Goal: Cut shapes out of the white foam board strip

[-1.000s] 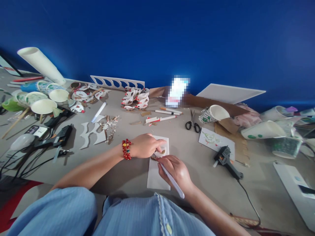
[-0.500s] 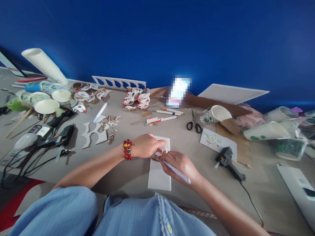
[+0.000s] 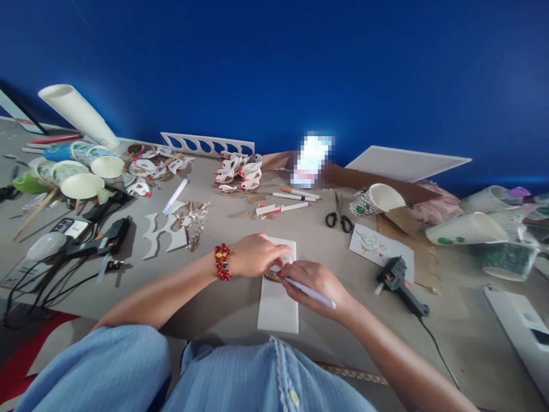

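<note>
A white foam board strip [image 3: 278, 309] lies lengthwise on the table in front of me. On its upper part sits a small brown-edged piece [image 3: 271, 277], mostly covered by my fingers. My left hand [image 3: 253, 256], with red beads at the wrist, presses that piece down; its index finger stretches across the board and the other fingers are bent. My right hand [image 3: 315, 281] is closed around a pale lavender pen [image 3: 313, 294], its tip side at the edge of the piece. The tip itself is hidden.
Scissors [image 3: 338, 214], markers [image 3: 295, 197] and white bird shapes [image 3: 238, 171] lie beyond my hands. A glue gun [image 3: 398, 283] with its cord is at right, another glue gun [image 3: 105, 237] at left. White scraps [image 3: 165, 234] and paper cups [image 3: 380, 198] stand around.
My right hand has turned slightly, and the pen's back end has shifted a little up and to the right. My left hand stays put on the piece.
</note>
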